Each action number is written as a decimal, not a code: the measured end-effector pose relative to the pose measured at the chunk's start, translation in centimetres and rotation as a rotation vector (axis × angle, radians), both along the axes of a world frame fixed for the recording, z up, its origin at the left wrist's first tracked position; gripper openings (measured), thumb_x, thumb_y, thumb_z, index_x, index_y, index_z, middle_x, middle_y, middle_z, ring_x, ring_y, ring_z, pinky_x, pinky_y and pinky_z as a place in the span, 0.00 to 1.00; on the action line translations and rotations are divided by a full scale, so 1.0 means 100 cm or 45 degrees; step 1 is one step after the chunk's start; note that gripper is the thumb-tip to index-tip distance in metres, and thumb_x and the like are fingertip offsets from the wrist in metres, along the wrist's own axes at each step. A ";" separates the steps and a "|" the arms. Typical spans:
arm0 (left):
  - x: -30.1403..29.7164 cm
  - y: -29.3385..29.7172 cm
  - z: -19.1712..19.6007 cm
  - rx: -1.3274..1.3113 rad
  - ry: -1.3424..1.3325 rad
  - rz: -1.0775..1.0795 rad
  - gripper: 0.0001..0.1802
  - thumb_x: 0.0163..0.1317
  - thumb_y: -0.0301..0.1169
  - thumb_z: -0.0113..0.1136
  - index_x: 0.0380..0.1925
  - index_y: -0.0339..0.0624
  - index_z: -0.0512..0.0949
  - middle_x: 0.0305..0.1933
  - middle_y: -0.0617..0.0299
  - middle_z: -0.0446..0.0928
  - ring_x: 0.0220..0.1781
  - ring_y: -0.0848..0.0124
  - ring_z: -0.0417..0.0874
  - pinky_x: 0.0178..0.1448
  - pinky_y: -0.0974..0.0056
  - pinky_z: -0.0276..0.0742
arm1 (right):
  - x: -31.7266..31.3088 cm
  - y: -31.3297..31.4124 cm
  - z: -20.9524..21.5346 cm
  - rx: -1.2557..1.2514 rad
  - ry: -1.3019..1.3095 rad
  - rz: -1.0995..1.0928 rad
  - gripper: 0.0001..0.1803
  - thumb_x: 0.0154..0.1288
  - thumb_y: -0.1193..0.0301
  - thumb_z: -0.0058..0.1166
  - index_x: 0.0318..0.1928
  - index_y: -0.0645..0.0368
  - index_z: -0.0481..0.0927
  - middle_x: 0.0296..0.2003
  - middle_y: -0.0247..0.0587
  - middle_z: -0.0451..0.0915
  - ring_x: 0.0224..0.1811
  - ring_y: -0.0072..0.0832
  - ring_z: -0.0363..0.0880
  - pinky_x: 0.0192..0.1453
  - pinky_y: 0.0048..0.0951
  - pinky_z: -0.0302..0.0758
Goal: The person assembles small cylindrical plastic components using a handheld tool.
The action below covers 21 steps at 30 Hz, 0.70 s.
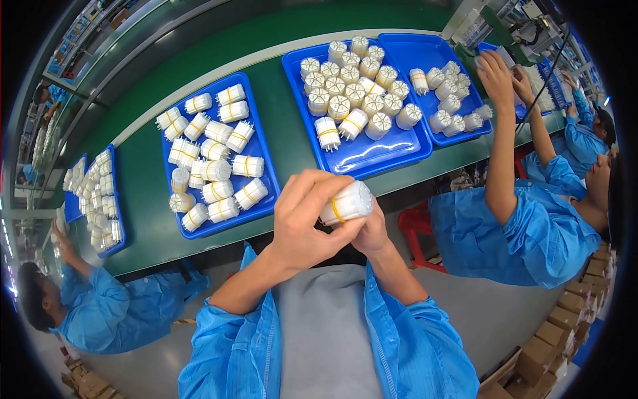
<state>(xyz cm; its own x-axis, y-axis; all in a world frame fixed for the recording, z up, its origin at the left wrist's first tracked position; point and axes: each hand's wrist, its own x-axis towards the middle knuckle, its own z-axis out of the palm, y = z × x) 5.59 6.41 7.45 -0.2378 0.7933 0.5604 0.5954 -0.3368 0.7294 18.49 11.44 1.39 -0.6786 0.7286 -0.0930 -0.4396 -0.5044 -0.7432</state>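
Note:
Both of my hands hold one white cylindrical bundle of tubes (352, 202) with a yellow band around it, just in front of the bench edge. It is tilted, its round end turned up and to the right. My left hand (299, 223) wraps it from the left, with thumb below and fingers over the top. My right hand (373, 231) grips it from the right and behind; most of its fingers are hidden. Similar banded bundles lie loosely in a blue tray (264, 149) on the left. More stand mostly upright in a blue tray (382, 157) just beyond my hands.
Another blue tray (415, 50) with white bundles adjoins at the right. Further trays (118, 219) sit at the far left of the green bench (292, 126). A co-worker (512, 219) works close on my right, beside a red stool (415, 229); another person (116, 309) is at left.

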 end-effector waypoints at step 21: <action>-0.020 -0.011 -0.010 -0.467 -1.438 -0.590 0.27 0.71 0.40 0.55 0.61 0.32 0.67 0.52 0.48 0.78 0.48 0.63 0.83 0.48 0.60 0.83 | 0.014 0.012 0.002 0.159 -0.055 0.010 0.24 0.80 0.54 0.39 0.30 0.60 0.71 0.21 0.32 0.67 0.19 0.14 0.59 0.22 0.18 0.51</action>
<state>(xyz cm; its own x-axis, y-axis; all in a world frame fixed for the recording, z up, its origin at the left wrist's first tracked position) 3.55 5.29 6.40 -0.0979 0.9944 -0.0405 -0.5331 -0.0180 0.8459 19.86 12.68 1.57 -0.6814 0.7312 -0.0312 -0.4026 -0.4102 -0.8183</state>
